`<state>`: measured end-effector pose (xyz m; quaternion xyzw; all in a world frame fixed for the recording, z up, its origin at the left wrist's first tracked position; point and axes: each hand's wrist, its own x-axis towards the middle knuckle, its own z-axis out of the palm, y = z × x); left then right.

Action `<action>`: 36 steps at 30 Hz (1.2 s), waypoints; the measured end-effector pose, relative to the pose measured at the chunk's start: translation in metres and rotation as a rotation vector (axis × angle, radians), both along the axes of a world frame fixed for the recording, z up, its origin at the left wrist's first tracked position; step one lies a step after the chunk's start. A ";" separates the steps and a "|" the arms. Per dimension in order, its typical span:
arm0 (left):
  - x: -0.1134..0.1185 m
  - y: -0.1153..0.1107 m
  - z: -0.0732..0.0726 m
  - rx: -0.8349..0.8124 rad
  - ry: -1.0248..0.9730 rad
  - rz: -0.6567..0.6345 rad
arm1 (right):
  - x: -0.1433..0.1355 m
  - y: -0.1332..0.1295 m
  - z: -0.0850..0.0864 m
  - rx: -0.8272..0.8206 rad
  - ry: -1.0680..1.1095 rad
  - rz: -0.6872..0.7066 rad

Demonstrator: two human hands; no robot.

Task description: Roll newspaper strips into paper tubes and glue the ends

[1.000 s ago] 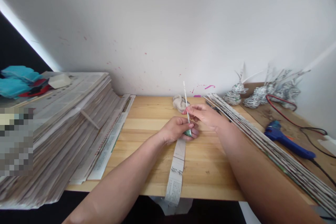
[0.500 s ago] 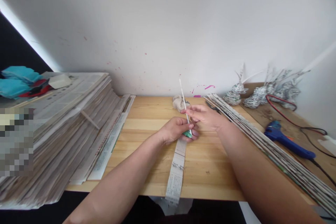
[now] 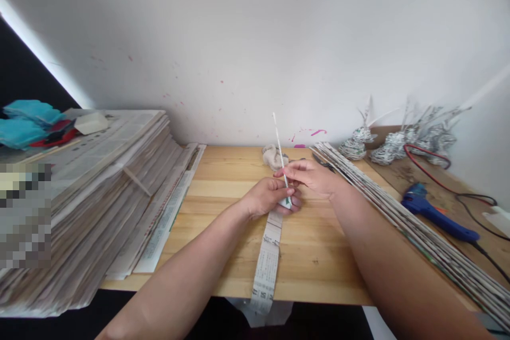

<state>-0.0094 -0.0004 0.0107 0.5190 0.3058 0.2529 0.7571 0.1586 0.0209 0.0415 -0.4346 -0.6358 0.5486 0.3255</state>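
Observation:
A newspaper strip (image 3: pixel 268 263) runs from my hands down over the table's front edge. Its upper end meets a thin rolled paper tube (image 3: pixel 279 143), which stands up at a slant between my fingers. My left hand (image 3: pixel 271 197) is closed on the strip where it meets the tube's lower end. Thumb and fingers of my right hand (image 3: pixel 305 176) pinch the tube a little higher up. A crumpled beige cloth (image 3: pixel 272 158) lies just behind my hands.
Stacked newspapers (image 3: pixel 131 191) fill the left side, with blue cloth (image 3: pixel 32 117) on top. Long paper rods (image 3: pixel 382 202) lie at the right, beside a blue glue gun (image 3: pixel 434 212) with cables. Woven paper figures (image 3: pixel 353 143) stand by the wall (image 3: pixel 255 37).
The newspaper strip has shifted, with different print showing along it and less green in my left hand. Both hands hold nearly the same place.

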 end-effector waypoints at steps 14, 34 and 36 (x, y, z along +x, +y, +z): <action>0.002 -0.002 0.002 -0.028 0.015 -0.004 | 0.000 0.000 0.000 0.002 0.029 -0.026; 0.002 -0.003 0.003 0.008 0.021 -0.020 | 0.004 0.001 -0.002 -0.025 0.018 0.010; 0.001 -0.002 0.003 0.013 0.019 -0.032 | 0.006 0.000 -0.003 -0.042 -0.004 0.057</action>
